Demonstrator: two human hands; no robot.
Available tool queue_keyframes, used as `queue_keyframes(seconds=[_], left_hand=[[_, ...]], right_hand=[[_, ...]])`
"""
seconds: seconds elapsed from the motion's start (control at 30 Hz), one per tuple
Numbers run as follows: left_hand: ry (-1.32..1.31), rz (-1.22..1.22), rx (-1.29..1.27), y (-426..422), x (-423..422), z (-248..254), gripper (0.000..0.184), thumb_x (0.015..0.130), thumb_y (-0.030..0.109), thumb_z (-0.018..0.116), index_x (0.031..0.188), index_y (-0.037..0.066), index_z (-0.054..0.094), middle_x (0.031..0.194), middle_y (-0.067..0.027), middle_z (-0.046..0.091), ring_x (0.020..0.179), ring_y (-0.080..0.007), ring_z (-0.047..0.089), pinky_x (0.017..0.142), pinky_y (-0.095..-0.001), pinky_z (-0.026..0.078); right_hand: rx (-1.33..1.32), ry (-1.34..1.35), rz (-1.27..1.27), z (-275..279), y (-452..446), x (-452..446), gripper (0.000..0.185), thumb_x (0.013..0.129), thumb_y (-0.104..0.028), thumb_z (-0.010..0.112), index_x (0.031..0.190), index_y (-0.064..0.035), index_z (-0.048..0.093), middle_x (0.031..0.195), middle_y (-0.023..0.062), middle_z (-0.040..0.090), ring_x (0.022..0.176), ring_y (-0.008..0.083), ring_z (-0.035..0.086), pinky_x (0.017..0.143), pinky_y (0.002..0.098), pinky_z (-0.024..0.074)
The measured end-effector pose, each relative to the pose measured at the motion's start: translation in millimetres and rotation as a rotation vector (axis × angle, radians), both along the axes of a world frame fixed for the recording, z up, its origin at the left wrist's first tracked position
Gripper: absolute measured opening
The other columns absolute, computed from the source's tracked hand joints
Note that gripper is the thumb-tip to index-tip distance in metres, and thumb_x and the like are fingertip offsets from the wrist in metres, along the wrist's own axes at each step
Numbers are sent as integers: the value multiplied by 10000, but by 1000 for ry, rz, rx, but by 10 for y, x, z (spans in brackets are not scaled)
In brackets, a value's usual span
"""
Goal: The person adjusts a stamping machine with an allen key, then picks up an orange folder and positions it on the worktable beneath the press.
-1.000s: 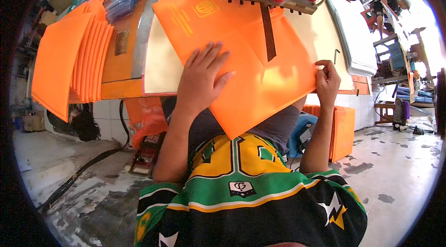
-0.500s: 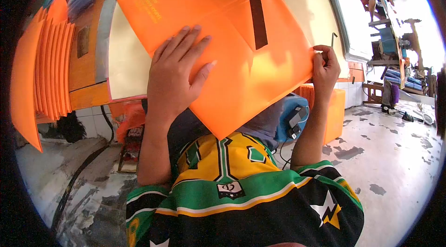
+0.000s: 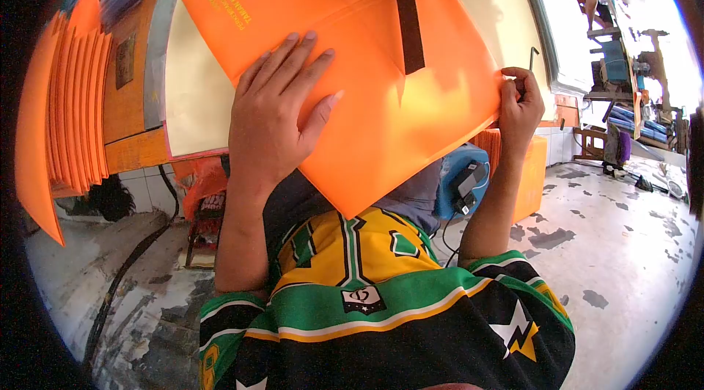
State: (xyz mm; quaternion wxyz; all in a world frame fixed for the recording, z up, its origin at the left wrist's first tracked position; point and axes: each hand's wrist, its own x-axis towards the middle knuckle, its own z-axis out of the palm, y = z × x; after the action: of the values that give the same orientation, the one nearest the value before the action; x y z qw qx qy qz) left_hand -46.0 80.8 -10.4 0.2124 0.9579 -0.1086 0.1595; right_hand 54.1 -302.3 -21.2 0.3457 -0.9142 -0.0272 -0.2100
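My left hand (image 3: 273, 126) lies on the orange folder (image 3: 389, 140), palm down, fingers spread and gripping nothing. With my right hand (image 3: 521, 107) I pinch the folder's right edge between thumb and curled fingers. The folder lies askew across the cream board (image 3: 192, 107), its near corner jutting past the table edge toward my shirt (image 3: 352, 258). A dark strip (image 3: 408, 19) crosses its far part; whether they touch, I can't tell. More orange folders (image 3: 77, 111) stand at left.
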Motion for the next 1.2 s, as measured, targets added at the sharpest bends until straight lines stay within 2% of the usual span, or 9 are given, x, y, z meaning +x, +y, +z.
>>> queue_keyframes(seconds=[0.63, 0.9, 1.2], left_hand=[[21, 8, 2, 1, -14, -10, 504, 1016, 310, 704, 1484, 128, 668, 1618, -115, 580, 1515, -317, 516, 1240, -501, 385], [15, 6, -6, 1, -18, 0, 495, 1020, 311, 699, 1476, 123, 672, 1612, -117, 586, 1516, -317, 514, 1232, -498, 386], [25, 6, -42, 11, -24, -19, 508, 1020, 326, 696, 1490, 133, 663, 1630, -116, 570, 1528, -318, 500, 1236, -507, 377]], right_hand=[[8, 12, -32, 46, 55, -28, 137, 948, -52, 635, 1020, -33, 750, 678, 18, 585, 622, 80, 507, 571, 286, 405], [-12, 18, -65, 46, 67, -26, 135, 947, -90, 647, 1011, -43, 756, 710, 43, 616, 644, 111, 550, 605, 306, 452], [-8, 48, -82, 58, 80, -35, 132, 952, -94, 653, 1015, -44, 757, 724, 60, 648, 652, 121, 571, 611, 315, 460]])
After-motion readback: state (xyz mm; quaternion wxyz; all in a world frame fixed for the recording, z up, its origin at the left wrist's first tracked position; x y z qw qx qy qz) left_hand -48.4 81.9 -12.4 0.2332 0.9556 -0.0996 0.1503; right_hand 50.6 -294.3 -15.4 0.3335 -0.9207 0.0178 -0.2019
